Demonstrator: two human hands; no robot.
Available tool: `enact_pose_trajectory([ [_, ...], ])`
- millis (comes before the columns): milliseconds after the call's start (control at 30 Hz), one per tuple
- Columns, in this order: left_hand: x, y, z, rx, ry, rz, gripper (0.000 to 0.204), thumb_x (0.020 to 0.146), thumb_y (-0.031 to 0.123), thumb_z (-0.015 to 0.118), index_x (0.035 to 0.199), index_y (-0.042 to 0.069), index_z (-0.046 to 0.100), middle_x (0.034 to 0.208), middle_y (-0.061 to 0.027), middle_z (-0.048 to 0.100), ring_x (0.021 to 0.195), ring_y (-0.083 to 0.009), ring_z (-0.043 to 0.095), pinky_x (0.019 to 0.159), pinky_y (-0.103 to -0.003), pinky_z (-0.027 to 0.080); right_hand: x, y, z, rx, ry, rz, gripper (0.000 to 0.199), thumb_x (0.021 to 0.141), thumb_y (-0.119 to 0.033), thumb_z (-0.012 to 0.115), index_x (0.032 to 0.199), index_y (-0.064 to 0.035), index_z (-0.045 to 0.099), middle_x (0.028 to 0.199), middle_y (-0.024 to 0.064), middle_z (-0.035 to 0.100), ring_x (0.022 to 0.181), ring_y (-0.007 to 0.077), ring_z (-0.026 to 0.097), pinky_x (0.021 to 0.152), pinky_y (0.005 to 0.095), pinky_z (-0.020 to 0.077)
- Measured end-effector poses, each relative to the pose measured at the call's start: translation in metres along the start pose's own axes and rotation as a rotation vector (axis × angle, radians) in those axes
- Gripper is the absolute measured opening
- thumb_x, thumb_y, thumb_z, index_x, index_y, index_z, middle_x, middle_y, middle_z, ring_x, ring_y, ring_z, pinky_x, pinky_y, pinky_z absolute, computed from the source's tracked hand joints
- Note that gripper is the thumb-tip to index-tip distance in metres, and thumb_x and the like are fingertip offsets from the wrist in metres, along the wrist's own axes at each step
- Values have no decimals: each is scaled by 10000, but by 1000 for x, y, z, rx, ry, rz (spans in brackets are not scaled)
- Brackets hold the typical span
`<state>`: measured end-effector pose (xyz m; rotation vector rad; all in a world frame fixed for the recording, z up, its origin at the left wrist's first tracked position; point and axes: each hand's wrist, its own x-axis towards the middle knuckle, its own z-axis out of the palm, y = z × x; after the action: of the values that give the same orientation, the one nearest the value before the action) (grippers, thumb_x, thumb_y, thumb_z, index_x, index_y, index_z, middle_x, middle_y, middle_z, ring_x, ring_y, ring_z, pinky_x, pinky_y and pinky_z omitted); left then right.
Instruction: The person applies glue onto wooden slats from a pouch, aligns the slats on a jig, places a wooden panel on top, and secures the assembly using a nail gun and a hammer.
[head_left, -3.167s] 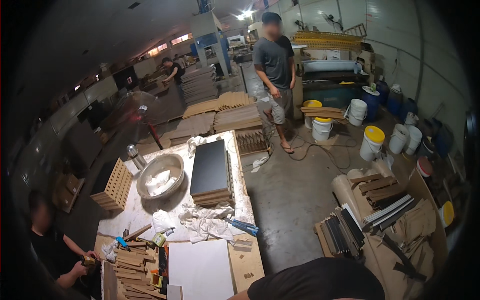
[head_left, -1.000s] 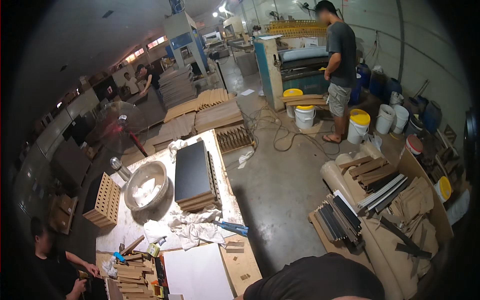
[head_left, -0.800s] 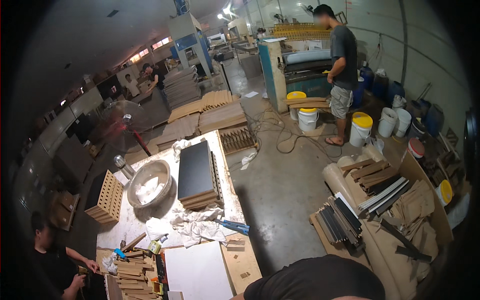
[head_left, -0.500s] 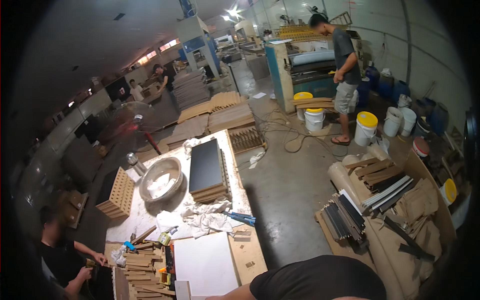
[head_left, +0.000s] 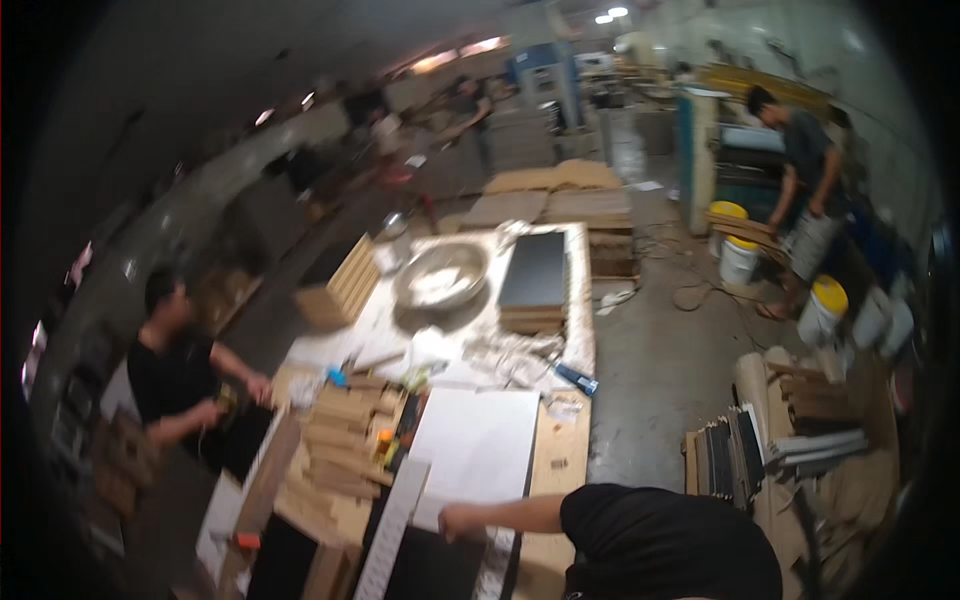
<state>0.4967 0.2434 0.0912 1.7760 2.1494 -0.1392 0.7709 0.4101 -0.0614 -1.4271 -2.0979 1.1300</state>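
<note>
My right hand (head_left: pixel 462 520) reaches in from the right on a bare forearm below a black sleeve. Its blurred fingers look curled together at the near edge of a white sheet (head_left: pixel 478 430), above a dark panel (head_left: pixel 432 568). Whatever they may grip is hidden. Just left of the hand lies a long pale strip with a row of marks or holes (head_left: pixel 390 530). Beyond that strip, several short wooden strips (head_left: pixel 340 428) are piled on the table. My left hand is out of view.
A metal basin (head_left: pixel 402 290) with white cloth and a stack of black-topped boards (head_left: pixel 533 272) stand farther up the table, near a blue-handled tool (head_left: pixel 576 378). A co-worker (head_left: pixel 175 365) sits at the left. Bundled strips (head_left: pixel 725 455) lie right of the aisle.
The view has swung left and down, showing more of the near table. My right hand has come into view. The person at the far right now bends toward planks on the buckets.
</note>
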Motion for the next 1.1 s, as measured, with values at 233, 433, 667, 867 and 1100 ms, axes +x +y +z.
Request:
enact_pose_trajectory([
  [233, 48, 4, 18, -263, 109, -13, 340, 917, 301, 485, 1155, 57, 481, 911, -259, 624, 851, -446, 593, 699, -543, 450, -51, -114, 12, -259, 270, -136, 519, 711, -281, 718, 1175, -109, 556, 1200, 99, 518, 1102, 312, 524, 928, 422, 439],
  [433, 22, -59, 11, -320, 324, 76, 291, 906, 290, 508, 1152, 137, 485, 831, -221, 635, 791, -435, 601, 677, -523, 459, -61, -170, 101, -478, -36, -336, 851, 636, -517, 734, 1329, -126, 431, 1426, 124, 329, 1367, 314, 230, 1104, 483, 218],
  [667, 11, -108, -3, -243, 308, -78, 319, 903, 247, 510, 1194, 127, 454, 807, -187, 643, 756, -421, 613, 656, -513, 466, -46, -166, 123, -449, -67, -462, 864, 661, -552, 692, 1349, -114, 407, 1441, 131, 310, 1367, 299, 231, 1119, 463, 183],
  [867, 32, -126, 8, -178, 249, -56, 320, 897, 233, 521, 1183, 105, 459, 771, -217, 630, 743, -419, 612, 643, -519, 463, -35, -165, 123, -487, -95, -461, 855, 669, -577, 667, 1342, -115, 414, 1437, 133, 315, 1362, 299, 240, 1113, 473, 186],
  [1100, 40, -125, -4, -296, 298, 8, 387, 935, 181, 436, 1296, 43, 458, 1129, -212, 594, 1022, -369, 574, 867, -418, 447, -39, -169, 96, -469, -55, -436, 875, 593, -457, 756, 1334, -134, 423, 1439, 115, 328, 1354, 329, 266, 1083, 543, 222],
])
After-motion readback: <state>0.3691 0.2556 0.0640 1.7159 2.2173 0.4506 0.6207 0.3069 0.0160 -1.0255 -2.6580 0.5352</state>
